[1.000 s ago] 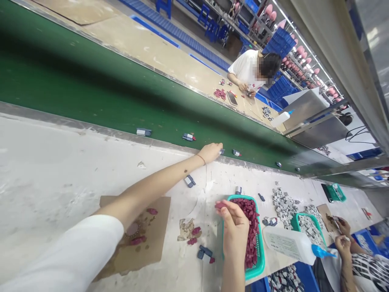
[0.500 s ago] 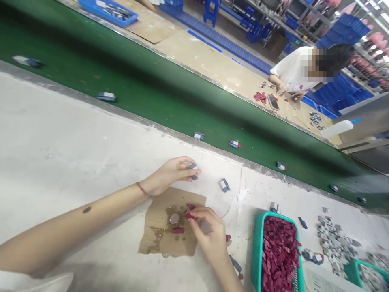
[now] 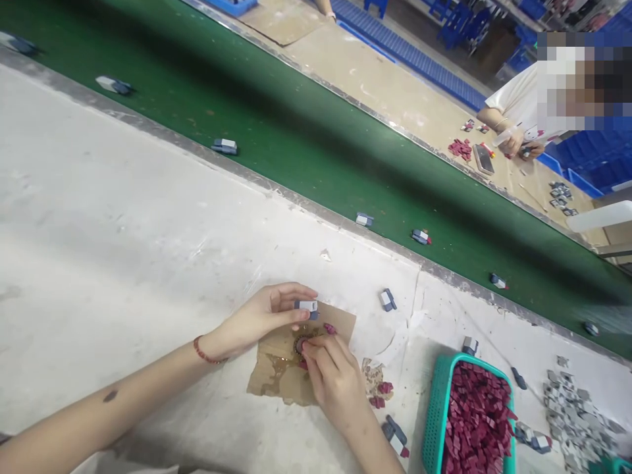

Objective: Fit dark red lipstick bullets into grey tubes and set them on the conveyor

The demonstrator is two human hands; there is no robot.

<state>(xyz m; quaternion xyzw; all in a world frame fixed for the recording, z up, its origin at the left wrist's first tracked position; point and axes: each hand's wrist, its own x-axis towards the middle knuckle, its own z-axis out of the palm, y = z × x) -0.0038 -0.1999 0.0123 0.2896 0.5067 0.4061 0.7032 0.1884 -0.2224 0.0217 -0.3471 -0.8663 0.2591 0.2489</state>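
Green conveyor belt (image 3: 306,141) is running diagonally from 10 o'clock to 4 o'clock, carrying small grey-blue parts spaced out along its near edge, one at (image 3: 224,146). White worktable (image 3: 108,230) is taking up the whole near side, surface scuffed and stained. Across the belt at 2 o'clock a co-worker's hands (image 3: 516,141) are working over a tan bench beside a heap of dark red pieces.

Teal basket (image 3: 437,421) is sitting at 4 o'clock, filled with dark red pieces (image 3: 476,421). Grey pieces are lying scattered just past it at the right edge.

Cardboard scrap (image 3: 276,375) is lying flat on the table at 6 o'clock, stained, with both of the person's hands over it.

Left hand (image 3: 261,316) is coming in from 8 o'clock, thumb and fingers pinched on a small grey-blue part (image 3: 307,306), holding it just above the cardboard's far edge. Red cord is sitting on that wrist.

Right hand (image 3: 333,378) is coming up from 5 o'clock, fingertips pressed together on a small dark red piece (image 3: 329,328) right beside a round cap (image 3: 299,344) on the cardboard. Cap is mostly hidden by the fingers; contents cannot be told.

A loose grey-blue part (image 3: 388,299) is lying on the table at 1 o'clock of the hands, well apart from them.
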